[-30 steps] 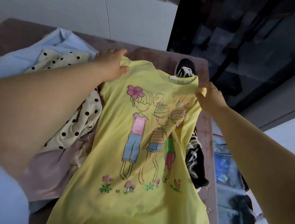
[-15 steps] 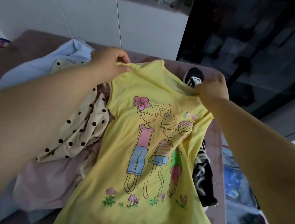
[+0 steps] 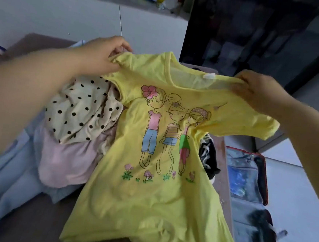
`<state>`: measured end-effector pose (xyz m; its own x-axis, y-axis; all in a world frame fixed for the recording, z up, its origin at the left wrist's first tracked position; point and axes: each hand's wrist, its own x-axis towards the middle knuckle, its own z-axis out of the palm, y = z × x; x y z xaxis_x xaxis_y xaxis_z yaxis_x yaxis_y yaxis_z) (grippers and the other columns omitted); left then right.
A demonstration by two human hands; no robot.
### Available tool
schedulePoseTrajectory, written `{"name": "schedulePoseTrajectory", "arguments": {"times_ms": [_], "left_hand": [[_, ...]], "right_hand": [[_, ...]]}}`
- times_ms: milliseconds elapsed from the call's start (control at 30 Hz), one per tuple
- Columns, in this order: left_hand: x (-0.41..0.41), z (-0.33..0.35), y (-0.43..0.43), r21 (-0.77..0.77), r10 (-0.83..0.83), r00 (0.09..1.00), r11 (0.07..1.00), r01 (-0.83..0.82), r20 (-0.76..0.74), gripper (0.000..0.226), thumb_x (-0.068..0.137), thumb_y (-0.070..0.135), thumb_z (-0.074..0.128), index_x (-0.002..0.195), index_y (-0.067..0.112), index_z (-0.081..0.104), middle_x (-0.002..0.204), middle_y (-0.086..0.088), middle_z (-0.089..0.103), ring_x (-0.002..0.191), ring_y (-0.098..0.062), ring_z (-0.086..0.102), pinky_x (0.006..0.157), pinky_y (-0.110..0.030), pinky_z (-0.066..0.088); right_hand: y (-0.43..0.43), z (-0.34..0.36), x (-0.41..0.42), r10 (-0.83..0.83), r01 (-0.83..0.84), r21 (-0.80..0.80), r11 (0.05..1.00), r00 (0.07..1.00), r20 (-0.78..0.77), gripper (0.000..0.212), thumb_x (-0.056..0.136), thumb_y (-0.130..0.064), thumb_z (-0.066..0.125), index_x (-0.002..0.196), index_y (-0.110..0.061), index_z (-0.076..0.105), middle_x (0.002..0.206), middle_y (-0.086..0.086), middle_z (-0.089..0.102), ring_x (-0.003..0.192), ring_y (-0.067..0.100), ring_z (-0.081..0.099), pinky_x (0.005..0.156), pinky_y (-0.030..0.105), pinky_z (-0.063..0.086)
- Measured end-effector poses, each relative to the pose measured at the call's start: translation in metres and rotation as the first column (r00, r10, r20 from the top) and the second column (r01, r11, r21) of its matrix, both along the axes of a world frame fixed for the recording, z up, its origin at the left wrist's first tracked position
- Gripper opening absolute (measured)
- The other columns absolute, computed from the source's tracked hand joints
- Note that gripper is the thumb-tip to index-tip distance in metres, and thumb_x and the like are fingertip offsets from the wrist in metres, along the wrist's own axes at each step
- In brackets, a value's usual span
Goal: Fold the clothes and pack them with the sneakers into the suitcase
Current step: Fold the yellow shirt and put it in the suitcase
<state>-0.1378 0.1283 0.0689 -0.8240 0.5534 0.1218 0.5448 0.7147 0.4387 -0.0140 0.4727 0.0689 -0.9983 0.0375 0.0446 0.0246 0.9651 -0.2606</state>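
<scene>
At the shoulders of the yellow T-shirt (image 3: pixel 155 200), the left hand (image 3: pixel 100 54) and right hand (image 3: pixel 257 90) each pinch the fabric, holding its top raised while its hem lies on the brown table (image 3: pixel 40 43). Left of it is a polka-dot garment (image 3: pixel 80 110); right, a partly hidden sneaker (image 3: pixel 208 156). On the floor is what appears to be the open suitcase (image 3: pixel 247 180); behind are white cabinets (image 3: pixel 67 14).

The left hand (image 3: pixel 100 54) and right hand (image 3: pixel 257 90) pinch a yellow T-shirt (image 3: pixel 155 200) by its shoulders, printed front up. Its hem lies on the counter (image 3: pixel 30 219), between a polka-dot garment (image 3: pixel 82 110) and a black sneaker (image 3: pixel 208 156).
</scene>
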Motion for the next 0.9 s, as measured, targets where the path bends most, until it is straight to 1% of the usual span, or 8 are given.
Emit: {"name": "schedulePoseTrajectory", "arguments": {"times_ms": [100,267,333,433,567,667,767,900], "left_hand": [[0.015,0.01,-0.019,-0.128,-0.132,0.989,0.984,0.123,-0.064,0.028,0.084,0.012,0.065,0.112,0.007,0.064,0.104,-0.012,0.062,0.098,-0.03,0.057,0.086,-0.037,0.042],[0.068,-0.006,-0.049,-0.324,-0.432,0.8,0.893,0.313,-0.417,0.032,0.078,0.029,0.051,0.083,0.004,0.07,0.084,-0.015,0.066,0.088,-0.03,0.054,0.092,-0.039,0.036],[0.1,-0.026,-0.061,-0.27,-0.489,0.801,0.869,0.414,-0.345,0.029,0.079,0.027,0.049,0.084,0.004,0.065,0.089,-0.013,0.066,0.093,-0.023,0.051,0.092,-0.033,0.039],[0.142,-0.066,-0.084,-0.361,-0.624,0.773,0.752,0.552,-0.117,0.023,0.082,0.039,0.045,0.082,0.019,0.056,0.077,0.003,0.061,0.074,-0.01,0.049,0.06,-0.029,0.048],[0.175,-0.116,-0.111,-0.467,-0.647,0.739,0.602,0.647,0.19,0.022,0.063,0.046,0.047,0.077,0.03,0.048,0.078,0.018,0.048,0.063,0.002,0.046,0.049,-0.012,0.036],[0.186,-0.144,-0.116,-0.512,-0.575,0.774,0.596,0.619,0.267,0.027,0.07,0.044,0.047,0.092,0.029,0.049,0.096,0.017,0.049,0.075,0.0,0.056,0.056,-0.015,0.043],[0.194,-0.151,-0.11,-0.54,-0.459,0.769,0.548,0.639,0.444,0.036,0.083,0.042,0.052,0.112,0.036,0.033,0.129,0.017,0.038,0.107,-0.008,0.052,0.085,-0.03,0.046],[0.184,-0.117,-0.078,-0.488,-0.408,0.841,0.686,0.539,0.355,0.059,0.083,0.058,0.052,0.135,0.037,0.034,0.132,0.024,0.032,0.125,-0.004,0.037,0.104,-0.022,0.031]], "right_hand": [[-0.006,0.025,0.034,0.012,-0.013,0.008,1.0,0.994,0.111,0.038,0.076,-0.032,0.075,0.111,-0.024,0.061,0.094,0.003,0.059,0.084,0.021,0.051,0.074,0.026,0.035],[-0.038,-0.001,0.108,0.187,-0.158,-0.145,0.977,0.959,0.215,0.036,0.08,-0.013,0.07,0.097,-0.043,0.06,0.087,-0.027,0.06,0.079,-0.007,0.056,0.069,0.006,0.04],[-0.052,-0.032,0.137,0.254,-0.198,-0.217,0.956,0.928,0.274,0.038,0.081,-0.012,0.066,0.104,-0.043,0.064,0.091,-0.033,0.061,0.085,-0.008,0.056,0.075,0.008,0.042],[-0.073,-0.076,0.178,0.298,-0.212,-0.24,0.947,0.856,0.422,0.051,0.084,-0.014,0.059,0.124,-0.045,0.051,0.095,-0.03,0.055,0.082,-0.005,0.052,0.071,0.006,0.036],[-0.104,-0.132,0.216,0.276,-0.213,-0.175,0.961,0.743,0.609,0.069,0.088,-0.008,0.046,0.139,-0.049,0.026,0.105,-0.02,0.041,0.089,0.001,0.048,0.072,0.004,0.03],[-0.115,-0.165,0.231,0.231,-0.168,-0.16,0.973,0.647,0.726,0.064,0.093,-0.012,0.043,0.146,-0.038,0.019,0.134,0.005,0.047,0.119,0.026,0.05,0.097,0.033,0.042],[-0.12,-0.169,0.239,0.298,-0.339,-0.104,0.935,0.592,0.749,0.066,0.094,-0.031,0.048,0.15,-0.028,0.012,0.136,-0.002,0.045,0.117,0.019,0.049,0.095,0.024,0.036],[-0.114,-0.135,0.195,0.155,-0.079,-0.189,0.979,0.89,0.429,0.03,0.086,-0.043,0.06,0.111,-0.026,0.061,0.083,-0.021,0.051,0.08,0.005,0.052,0.073,0.02,0.042]]}}
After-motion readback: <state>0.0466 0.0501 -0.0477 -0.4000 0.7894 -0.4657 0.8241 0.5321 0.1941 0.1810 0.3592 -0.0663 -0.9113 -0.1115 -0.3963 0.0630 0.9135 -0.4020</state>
